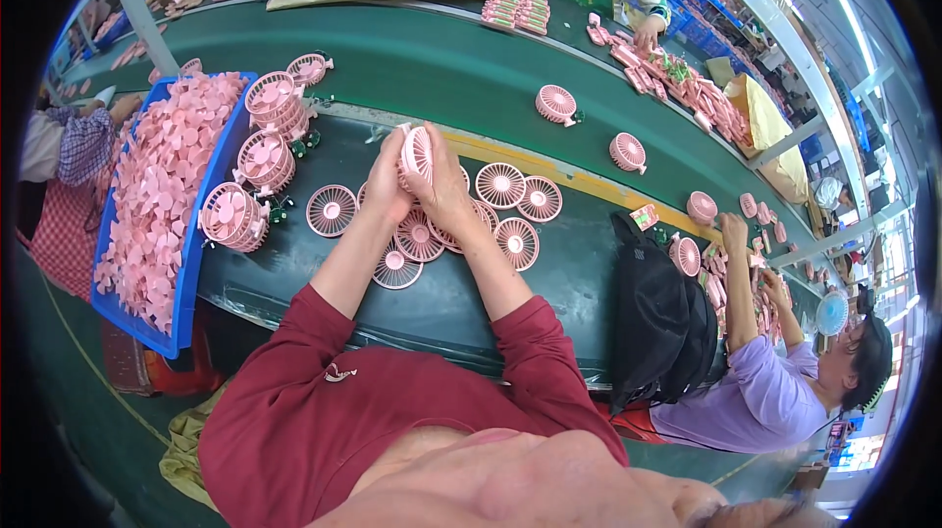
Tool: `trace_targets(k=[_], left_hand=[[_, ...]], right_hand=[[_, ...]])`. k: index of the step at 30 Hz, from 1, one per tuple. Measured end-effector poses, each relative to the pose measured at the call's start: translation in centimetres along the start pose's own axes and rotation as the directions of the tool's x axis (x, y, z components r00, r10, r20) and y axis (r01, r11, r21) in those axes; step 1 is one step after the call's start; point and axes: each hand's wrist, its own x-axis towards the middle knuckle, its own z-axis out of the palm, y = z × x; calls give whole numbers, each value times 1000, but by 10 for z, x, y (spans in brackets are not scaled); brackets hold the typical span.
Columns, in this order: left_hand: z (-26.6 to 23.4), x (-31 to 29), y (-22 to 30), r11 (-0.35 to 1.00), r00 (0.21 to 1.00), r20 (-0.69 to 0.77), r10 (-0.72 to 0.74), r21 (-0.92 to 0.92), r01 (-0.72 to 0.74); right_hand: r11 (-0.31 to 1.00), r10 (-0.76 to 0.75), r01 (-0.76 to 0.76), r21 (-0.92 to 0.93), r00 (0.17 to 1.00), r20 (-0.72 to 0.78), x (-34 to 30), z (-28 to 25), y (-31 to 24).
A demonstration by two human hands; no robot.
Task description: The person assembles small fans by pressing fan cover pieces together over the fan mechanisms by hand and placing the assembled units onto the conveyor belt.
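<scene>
Above the dark green worktop, a pink fan head (419, 155) stands on edge between my two hands, its slotted round cover turned to the right. My left hand (389, 183) wraps its left side, and my right hand (447, 190) presses against its right side. Under and around my wrists lie several loose pink round grilles, such as one to the left (332, 210) and one to the right (516, 242). On the left, open pink fan housings (234, 216) with blades inside are stacked, small green parts sticking out at their sides.
A blue bin (182, 317) heaped with pink fan blades (162, 204) borders the worktop's left end. Beyond runs a green conveyor belt (422, 57) carrying covered fan heads (556, 104). A black bag (653, 307) sits right, beside a co-worker in lilac (756, 396). Another person works across the belt.
</scene>
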Motion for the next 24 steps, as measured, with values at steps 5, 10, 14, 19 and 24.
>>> trace_targets(k=[5,10,14,19,24], left_hand=[[18,-14,-9,795,898,72,433,439,-419],[20,-17,-11,263,679,456,576,683,-682],[18,-11,-2,92,630,557,542,706,-703],[20,-9,-2,723,888,263,376,517,-459],[35,-17,-4,575,818,310,484,591,-565]], right_hand=[[864,136,-117,490,991,-3,-1,8,-8],[745,120,-205,634,977,175,-1,14,22],[809,129,-181,559,983,132,0,11,14],[971,45,-31,235,997,-56,2,0,1],[981,25,-11,194,998,-66,4,-11,-7]])
